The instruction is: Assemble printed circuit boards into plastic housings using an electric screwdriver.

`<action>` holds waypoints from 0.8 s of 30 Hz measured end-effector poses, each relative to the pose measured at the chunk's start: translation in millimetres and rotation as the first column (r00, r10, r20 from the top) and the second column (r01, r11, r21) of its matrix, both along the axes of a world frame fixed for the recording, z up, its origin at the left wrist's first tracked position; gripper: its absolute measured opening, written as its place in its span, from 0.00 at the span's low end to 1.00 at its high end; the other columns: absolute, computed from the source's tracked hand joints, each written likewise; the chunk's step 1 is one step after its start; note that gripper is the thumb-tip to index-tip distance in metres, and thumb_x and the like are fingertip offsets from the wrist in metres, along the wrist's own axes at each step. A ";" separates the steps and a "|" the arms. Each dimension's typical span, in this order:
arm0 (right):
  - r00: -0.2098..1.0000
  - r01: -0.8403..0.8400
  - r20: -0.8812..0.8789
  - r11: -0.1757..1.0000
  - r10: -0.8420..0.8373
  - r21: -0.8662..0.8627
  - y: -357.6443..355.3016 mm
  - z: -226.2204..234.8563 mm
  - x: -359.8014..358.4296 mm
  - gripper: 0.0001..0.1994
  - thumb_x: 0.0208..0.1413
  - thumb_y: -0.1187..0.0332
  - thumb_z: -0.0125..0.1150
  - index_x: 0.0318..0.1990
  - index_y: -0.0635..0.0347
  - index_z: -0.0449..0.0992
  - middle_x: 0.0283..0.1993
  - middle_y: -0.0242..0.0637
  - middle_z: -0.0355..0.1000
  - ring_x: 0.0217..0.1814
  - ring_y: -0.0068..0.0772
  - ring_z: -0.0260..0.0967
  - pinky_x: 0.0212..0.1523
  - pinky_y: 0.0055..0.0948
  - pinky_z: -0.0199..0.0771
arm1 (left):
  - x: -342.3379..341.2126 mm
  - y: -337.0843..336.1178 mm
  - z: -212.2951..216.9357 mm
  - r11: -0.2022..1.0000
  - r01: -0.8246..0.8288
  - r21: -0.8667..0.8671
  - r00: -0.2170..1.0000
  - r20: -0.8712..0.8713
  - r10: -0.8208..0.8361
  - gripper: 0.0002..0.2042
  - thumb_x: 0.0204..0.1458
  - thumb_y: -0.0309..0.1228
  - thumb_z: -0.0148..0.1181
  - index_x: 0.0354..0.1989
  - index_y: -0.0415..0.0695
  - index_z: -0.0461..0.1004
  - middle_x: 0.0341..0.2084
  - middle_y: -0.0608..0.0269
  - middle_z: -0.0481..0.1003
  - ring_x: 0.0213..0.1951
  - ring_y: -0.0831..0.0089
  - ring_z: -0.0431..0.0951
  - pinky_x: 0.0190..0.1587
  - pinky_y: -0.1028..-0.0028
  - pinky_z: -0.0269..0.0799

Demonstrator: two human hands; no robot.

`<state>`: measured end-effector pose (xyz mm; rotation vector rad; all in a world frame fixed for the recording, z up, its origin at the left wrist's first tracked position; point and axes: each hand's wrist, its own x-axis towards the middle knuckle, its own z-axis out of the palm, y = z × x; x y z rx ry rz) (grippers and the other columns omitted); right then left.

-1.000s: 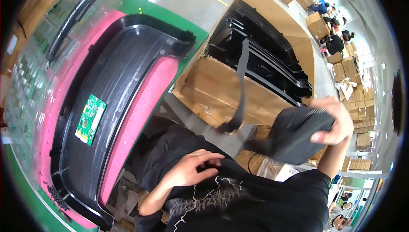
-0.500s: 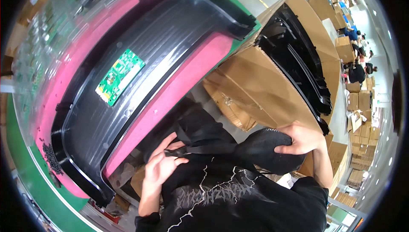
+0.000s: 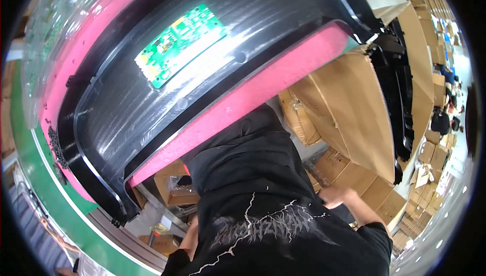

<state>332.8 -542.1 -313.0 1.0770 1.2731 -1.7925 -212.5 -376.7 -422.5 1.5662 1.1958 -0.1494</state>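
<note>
My left hand (image 3: 193,224) is down beside the left of my waist, mostly covered by the black shirt (image 3: 283,174), its fingers out of sight. At the right of my waist is my right hand (image 3: 336,197), blurred, with its fingertips hidden. Just below it shows a small part of a dark thing (image 3: 346,213); whether the hand holds it I cannot tell. In front of me a long, curved black plastic panel (image 3: 202,83) lies on a pink pad (image 3: 238,106). A green circuit board (image 3: 179,43) rests on the panel, glare covering part of it.
To the right stands an open cardboard box (image 3: 349,109) holding several black plastic parts (image 3: 397,88). Clear plastic trays (image 3: 66,28) are stacked at the far left. Small black bits (image 3: 55,147) lie at the pad's left edge. More cartons (image 3: 430,159) and people are in the right background.
Both hands have moved down and back to the sides of my waist. The black bag and strap they held in front of me have mostly gone out of sight. The view has shifted closer over the panel.
</note>
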 end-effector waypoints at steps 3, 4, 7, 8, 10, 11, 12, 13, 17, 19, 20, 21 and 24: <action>0.990 0.001 -0.141 0.999 -0.006 -0.036 -36.0 -40.2 -4.4 0.29 0.49 0.46 0.61 0.45 0.68 0.75 0.46 0.52 0.74 0.49 0.47 0.73 0.49 0.39 0.73 | -7.4 -12.4 12.7 0.998 -0.067 -0.006 0.997 -0.040 0.066 0.08 0.54 0.33 0.53 0.28 0.43 0.76 0.23 0.53 0.76 0.26 0.59 0.76 0.28 0.68 0.67; 0.989 0.029 -0.143 0.997 -0.038 -0.066 -33.9 -43.9 -4.7 0.29 0.49 0.47 0.61 0.45 0.68 0.74 0.47 0.51 0.73 0.50 0.46 0.72 0.49 0.39 0.72 | -8.8 -15.5 15.8 0.996 -0.088 -0.006 0.995 -0.053 0.087 0.08 0.54 0.33 0.53 0.28 0.43 0.76 0.23 0.54 0.76 0.26 0.59 0.76 0.28 0.68 0.67; 0.979 0.142 -0.123 0.978 -0.161 -0.150 -35.6 -46.2 -6.3 0.29 0.49 0.47 0.62 0.47 0.67 0.73 0.48 0.50 0.73 0.51 0.45 0.71 0.50 0.38 0.71 | -10.6 -14.7 20.3 0.993 -0.119 0.000 0.990 -0.070 0.119 0.09 0.54 0.33 0.53 0.28 0.43 0.76 0.23 0.54 0.76 0.26 0.59 0.76 0.28 0.68 0.66; 0.973 0.177 -0.115 0.967 -0.200 -0.182 -36.7 -46.8 -9.2 0.29 0.49 0.47 0.62 0.48 0.67 0.72 0.49 0.50 0.72 0.51 0.44 0.71 0.51 0.38 0.71 | -13.7 -16.9 23.6 0.991 -0.131 -0.002 0.988 -0.080 0.131 0.09 0.54 0.33 0.53 0.28 0.43 0.76 0.23 0.54 0.76 0.26 0.59 0.76 0.28 0.68 0.66; 0.957 0.248 -0.091 0.938 -0.277 -0.243 -38.9 -46.3 -13.9 0.29 0.50 0.48 0.62 0.49 0.67 0.71 0.50 0.49 0.72 0.52 0.43 0.70 0.52 0.38 0.70 | -18.1 -20.2 28.9 0.988 -0.154 -0.004 0.984 -0.092 0.153 0.09 0.54 0.33 0.53 0.28 0.43 0.76 0.23 0.54 0.76 0.26 0.60 0.76 0.28 0.68 0.66; 0.946 0.284 -0.075 0.919 -0.314 -0.273 -39.4 -46.4 -15.6 0.29 0.50 0.48 0.62 0.49 0.66 0.71 0.50 0.48 0.71 0.52 0.43 0.70 0.52 0.37 0.70 | -19.5 -21.5 30.4 0.986 -0.164 -0.005 0.982 -0.098 0.163 0.09 0.54 0.33 0.53 0.28 0.43 0.76 0.23 0.54 0.76 0.26 0.60 0.76 0.28 0.68 0.66; 0.935 0.319 -0.056 0.899 -0.351 -0.300 -39.8 -46.1 -16.8 0.30 0.50 0.48 0.62 0.50 0.66 0.70 0.51 0.48 0.71 0.53 0.42 0.70 0.53 0.37 0.69 | -20.2 -22.2 31.4 0.985 -0.175 -0.006 0.980 -0.101 0.173 0.09 0.54 0.33 0.53 0.28 0.43 0.76 0.23 0.54 0.76 0.26 0.60 0.76 0.28 0.68 0.66; 0.922 0.355 -0.035 0.876 -0.386 -0.325 -40.0 -45.4 -17.6 0.30 0.50 0.48 0.62 0.50 0.66 0.70 0.51 0.47 0.71 0.53 0.42 0.69 0.53 0.37 0.69 | -20.4 -22.5 32.1 0.983 -0.185 -0.006 0.978 -0.102 0.183 0.09 0.54 0.33 0.53 0.28 0.43 0.76 0.23 0.54 0.76 0.26 0.60 0.76 0.28 0.68 0.66; 0.858 0.488 0.064 0.772 -0.509 -0.407 -36.8 -43.2 -19.7 0.30 0.50 0.49 0.63 0.53 0.65 0.68 0.53 0.45 0.69 0.55 0.40 0.68 0.55 0.36 0.68 | -20.5 -25.0 30.8 0.973 -0.230 -0.003 0.968 -0.101 0.229 0.09 0.54 0.33 0.53 0.28 0.43 0.76 0.22 0.54 0.76 0.26 0.60 0.75 0.28 0.68 0.66; 0.821 0.549 0.120 0.712 -0.559 -0.439 -35.0 -39.1 -18.0 0.31 0.50 0.49 0.63 0.54 0.65 0.67 0.54 0.45 0.69 0.56 0.39 0.67 0.55 0.36 0.67 | -17.7 -29.2 30.4 0.966 -0.258 -0.002 0.962 -0.097 0.256 0.09 0.54 0.33 0.53 0.28 0.43 0.75 0.22 0.55 0.76 0.26 0.60 0.75 0.28 0.68 0.66; 0.799 0.580 0.149 0.679 -0.583 -0.451 -33.4 -36.4 -17.8 0.31 0.50 0.50 0.63 0.54 0.64 0.67 0.55 0.44 0.69 0.56 0.39 0.67 0.56 0.36 0.67 | -16.3 -29.9 29.8 0.963 -0.269 -0.001 0.959 -0.095 0.267 0.09 0.54 0.33 0.53 0.28 0.43 0.75 0.22 0.55 0.76 0.26 0.60 0.75 0.28 0.68 0.66; 0.775 0.610 0.179 0.644 -0.606 -0.461 -31.7 -33.7 -17.5 0.31 0.50 0.50 0.63 0.55 0.64 0.66 0.55 0.44 0.68 0.56 0.38 0.66 0.56 0.36 0.66 | -14.7 -30.5 29.0 0.960 -0.280 0.000 0.956 -0.091 0.279 0.09 0.54 0.33 0.52 0.28 0.43 0.75 0.22 0.55 0.76 0.26 0.60 0.75 0.28 0.68 0.66; 0.700 0.692 0.274 0.532 -0.659 -0.487 -24.8 -24.2 -16.9 0.32 0.51 0.50 0.63 0.57 0.63 0.65 0.57 0.42 0.67 0.57 0.37 0.65 0.57 0.35 0.65 | -10.2 -34.1 28.0 0.948 -0.317 -0.005 0.945 -0.085 0.316 0.09 0.54 0.33 0.52 0.28 0.43 0.75 0.22 0.55 0.75 0.25 0.60 0.75 0.28 0.68 0.66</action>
